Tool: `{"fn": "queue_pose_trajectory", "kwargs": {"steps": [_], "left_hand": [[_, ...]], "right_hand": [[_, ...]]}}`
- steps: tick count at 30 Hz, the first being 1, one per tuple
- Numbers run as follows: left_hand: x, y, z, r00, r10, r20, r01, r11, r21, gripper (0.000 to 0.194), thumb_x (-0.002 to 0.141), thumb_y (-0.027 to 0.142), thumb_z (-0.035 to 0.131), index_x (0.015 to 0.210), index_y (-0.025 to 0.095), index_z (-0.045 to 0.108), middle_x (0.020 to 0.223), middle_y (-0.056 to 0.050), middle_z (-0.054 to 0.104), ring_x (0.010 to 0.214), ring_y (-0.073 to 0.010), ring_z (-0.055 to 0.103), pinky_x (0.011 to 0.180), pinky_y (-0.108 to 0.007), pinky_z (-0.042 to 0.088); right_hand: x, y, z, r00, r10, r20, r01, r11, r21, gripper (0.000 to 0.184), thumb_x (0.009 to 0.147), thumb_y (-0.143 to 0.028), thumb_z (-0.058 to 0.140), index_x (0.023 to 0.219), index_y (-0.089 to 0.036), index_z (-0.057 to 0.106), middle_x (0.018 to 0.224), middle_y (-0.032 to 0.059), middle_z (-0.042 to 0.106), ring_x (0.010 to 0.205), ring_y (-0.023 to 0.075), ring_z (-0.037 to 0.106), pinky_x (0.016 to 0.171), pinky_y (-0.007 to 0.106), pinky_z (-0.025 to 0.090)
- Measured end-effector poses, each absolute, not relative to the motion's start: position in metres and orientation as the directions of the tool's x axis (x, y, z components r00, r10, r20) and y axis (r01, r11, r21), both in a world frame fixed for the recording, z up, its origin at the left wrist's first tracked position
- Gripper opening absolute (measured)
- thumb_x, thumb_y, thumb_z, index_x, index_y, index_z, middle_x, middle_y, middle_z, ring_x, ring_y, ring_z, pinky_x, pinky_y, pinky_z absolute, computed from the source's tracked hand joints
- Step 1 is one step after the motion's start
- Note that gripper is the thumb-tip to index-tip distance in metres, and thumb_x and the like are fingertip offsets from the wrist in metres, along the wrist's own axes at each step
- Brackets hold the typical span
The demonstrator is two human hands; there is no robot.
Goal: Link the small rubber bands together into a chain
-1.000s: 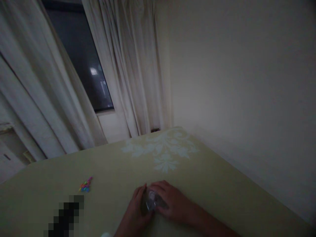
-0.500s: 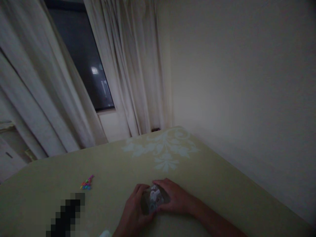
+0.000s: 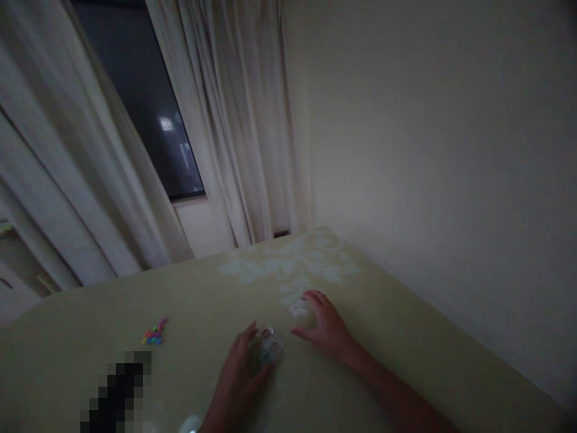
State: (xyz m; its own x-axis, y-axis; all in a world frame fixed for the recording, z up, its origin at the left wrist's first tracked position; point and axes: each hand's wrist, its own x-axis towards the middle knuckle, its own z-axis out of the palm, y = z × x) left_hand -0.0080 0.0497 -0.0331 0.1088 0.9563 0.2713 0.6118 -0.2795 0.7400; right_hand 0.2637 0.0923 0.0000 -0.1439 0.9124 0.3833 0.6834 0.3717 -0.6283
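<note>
My left hand point(image 3: 238, 367) curls round the side of a small, clear, shiny plastic case point(image 3: 270, 347) on the patterned cover. Fingers lie at its far side and the thumb at its near side. Something pale and patterned shows through it, too blurred to name. To the right and a little farther off, my right hand point(image 3: 327, 328) is apart from the case, with thumb and fingers spread and nothing between them.
A small heap of colourful beads or pieces point(image 3: 155, 332) lies left on the green cover point(image 3: 202, 300). Nearer me is a pixelated dark shape point(image 3: 115, 394), and a pale round thing point(image 3: 190, 424) at the bottom edge. Curtains point(image 3: 243, 120) and a wall point(image 3: 428, 150) stand beyond.
My right hand has let go of the plastic case and moved up and right, opening. My left hand stays at the case, which has shifted slightly left and away from me.
</note>
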Motion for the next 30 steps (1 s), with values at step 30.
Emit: {"fn": "queue_pose_trajectory", "kwargs": {"steps": [30], "left_hand": [[-0.005, 0.044, -0.015, 0.581, 0.669, 0.463, 0.676, -0.714, 0.183, 0.07, 0.099, 0.007, 0.043, 0.164, 0.03, 0.034, 0.164, -0.003, 0.046, 0.146, -0.024, 0.049, 0.12, -0.038, 0.044]], "right_hand": [[0.207, 0.055, -0.017, -0.434, 0.869, 0.239, 0.69, 0.491, -0.531, 0.064, 0.089, -0.047, 0.073, 0.143, -0.017, 0.055, 0.142, 0.014, 0.059, 0.129, 0.0325, 0.05, 0.114, 0.046, 0.038]]}}
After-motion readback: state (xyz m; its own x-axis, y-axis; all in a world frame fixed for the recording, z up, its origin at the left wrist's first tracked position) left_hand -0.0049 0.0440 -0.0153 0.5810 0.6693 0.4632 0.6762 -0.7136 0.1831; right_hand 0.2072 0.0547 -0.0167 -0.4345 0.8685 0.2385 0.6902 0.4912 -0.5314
